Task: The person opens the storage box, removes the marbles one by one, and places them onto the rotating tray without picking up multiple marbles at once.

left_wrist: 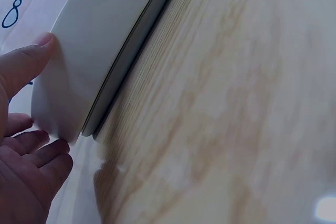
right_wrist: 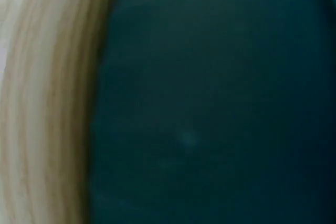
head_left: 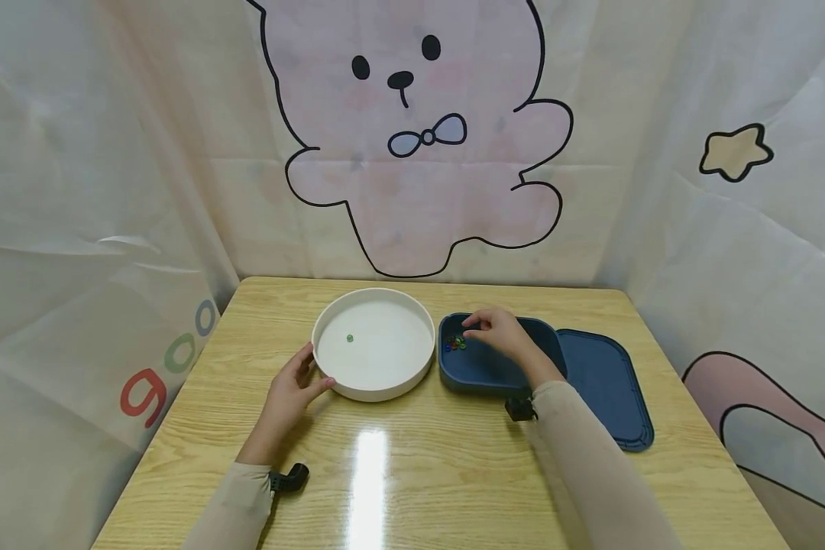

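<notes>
One small green glassy bead (head_left: 350,338) lay in the round white shallow tray (head_left: 374,395), left of its middle, and a little heap of small multicoloured glassy beads (head_left: 456,344) sat at the left end of the dark blue rectangular container (head_left: 477,384), both on the pale wood-grain surface (head_left: 440,473). My left hand (head_left: 292,389) gripped the tray's near left side, thumb and fingers spread round its outer wall; too hard a push there, I judged, might slide or tilt it and set the lone bead rolling. My right hand (head_left: 498,334) hung over the container with thumb and forefinger parted, and I saw nothing between them. The beads looked smooth and tiny, so an off-centre pinch could shoot one away, or my fingertips could scatter the heap or take two together. A weak hold could also drop one between tray and container, where it might roll off. The black wrist camera (head_left: 520,409) by the container's near wall could knock it, if my forearm dipped, and nudge it against the flat dark blue lid (head_left: 601,382) just beside it.
</notes>
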{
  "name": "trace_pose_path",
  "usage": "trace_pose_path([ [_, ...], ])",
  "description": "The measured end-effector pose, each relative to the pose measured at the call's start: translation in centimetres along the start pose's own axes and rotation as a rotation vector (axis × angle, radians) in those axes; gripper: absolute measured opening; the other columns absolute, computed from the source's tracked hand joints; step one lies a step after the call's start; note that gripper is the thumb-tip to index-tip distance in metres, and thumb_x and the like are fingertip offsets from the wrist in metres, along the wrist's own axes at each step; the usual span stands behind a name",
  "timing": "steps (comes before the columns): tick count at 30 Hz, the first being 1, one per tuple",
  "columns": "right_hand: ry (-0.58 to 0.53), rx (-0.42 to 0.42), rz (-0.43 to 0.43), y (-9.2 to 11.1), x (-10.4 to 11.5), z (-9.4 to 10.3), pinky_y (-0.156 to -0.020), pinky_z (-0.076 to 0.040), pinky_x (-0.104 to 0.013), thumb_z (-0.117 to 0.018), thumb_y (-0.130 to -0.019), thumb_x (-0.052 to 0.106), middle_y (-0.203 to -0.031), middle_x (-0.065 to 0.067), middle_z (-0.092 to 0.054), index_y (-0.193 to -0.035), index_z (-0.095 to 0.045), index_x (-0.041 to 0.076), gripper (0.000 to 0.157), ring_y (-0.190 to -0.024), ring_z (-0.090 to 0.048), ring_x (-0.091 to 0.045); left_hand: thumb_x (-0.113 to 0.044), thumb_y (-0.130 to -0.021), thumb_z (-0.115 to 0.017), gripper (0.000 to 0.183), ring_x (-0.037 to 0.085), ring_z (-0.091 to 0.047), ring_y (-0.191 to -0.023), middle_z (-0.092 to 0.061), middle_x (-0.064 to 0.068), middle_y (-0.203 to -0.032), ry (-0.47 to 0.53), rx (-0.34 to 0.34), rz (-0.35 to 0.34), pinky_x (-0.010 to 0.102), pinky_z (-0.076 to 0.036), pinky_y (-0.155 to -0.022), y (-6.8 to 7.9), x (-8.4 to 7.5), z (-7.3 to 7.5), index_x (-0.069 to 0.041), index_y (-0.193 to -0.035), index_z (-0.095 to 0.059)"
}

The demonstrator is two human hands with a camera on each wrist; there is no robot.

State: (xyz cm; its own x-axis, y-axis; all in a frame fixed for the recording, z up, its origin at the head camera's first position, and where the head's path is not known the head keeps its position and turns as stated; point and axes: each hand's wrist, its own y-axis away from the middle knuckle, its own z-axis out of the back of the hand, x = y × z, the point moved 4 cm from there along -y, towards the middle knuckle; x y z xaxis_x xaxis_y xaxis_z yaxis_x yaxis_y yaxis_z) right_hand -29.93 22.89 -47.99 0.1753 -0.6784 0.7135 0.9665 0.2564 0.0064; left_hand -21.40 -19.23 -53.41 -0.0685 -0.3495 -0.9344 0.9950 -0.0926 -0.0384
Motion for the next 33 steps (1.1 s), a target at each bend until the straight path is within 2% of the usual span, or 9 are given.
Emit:
trace_pose_path([
  [9,0.072,0.019,-0.037,-0.3,-1.9,-1.3,-0.054,-0.036,-0.031,-0.078,-0.093,0.027,-0.063,0.001,-0.044,-0.111,-0.078,0.017,0.02,-0.056,-0.039,-0.018,-0.025,-0.088,-0.083,0.093,0.033,-0.034,-0.152,-0.032,0.012,-0.166,-0.007,-0.005,0.009,0.044,-0.037,-0.121,-0.2,0.2,0.1,-0.009,-0.162,-0.03],
  [15,0.118,0.06,-0.066,-0.5,-2.7,-1.8,-0.055,-0.036,-0.03,-0.079,-0.092,0.028,-0.067,0.0,-0.045,-0.113,-0.077,0.017,0.024,-0.059,-0.041,-0.017,-0.026,-0.088,-0.084,0.093,0.034,-0.035,-0.151,-0.033,0.014,-0.165,-0.007,-0.008,0.005,0.045,-0.038,-0.12,-0.1,0.4,0.1,-0.01,-0.162,-0.03],
  [25,0.124,0.106,-0.053,-0.7,-2.8,-2.5,-0.057,-0.038,-0.03,-0.08,-0.091,0.026,-0.065,0.001,-0.045,-0.115,-0.076,0.012,0.028,-0.059,-0.043,-0.016,-0.035,-0.086,-0.084,0.096,0.034,-0.033,-0.152,-0.031,0.012,-0.166,0.001,-0.005,-0.009,0.044,-0.037,-0.121,-0.1,0.6,0.1,-0.011,-0.162,-0.03],
  [33,0.158,0.128,-0.064,-0.5,-2.9,-2.9,-0.058,-0.04,-0.032,-0.08,-0.091,0.029,-0.069,-0.002,-0.051,-0.111,-0.077,0.017,0.023,-0.062,-0.045,-0.018,-0.034,-0.086,-0.084,0.097,0.035,-0.03,-0.153,-0.031,0.015,-0.166,0.016,-0.004,-0.014,0.045,-0.034,-0.123,0.1,0.2,-0.2,-0.008,-0.162,-0.029],
])
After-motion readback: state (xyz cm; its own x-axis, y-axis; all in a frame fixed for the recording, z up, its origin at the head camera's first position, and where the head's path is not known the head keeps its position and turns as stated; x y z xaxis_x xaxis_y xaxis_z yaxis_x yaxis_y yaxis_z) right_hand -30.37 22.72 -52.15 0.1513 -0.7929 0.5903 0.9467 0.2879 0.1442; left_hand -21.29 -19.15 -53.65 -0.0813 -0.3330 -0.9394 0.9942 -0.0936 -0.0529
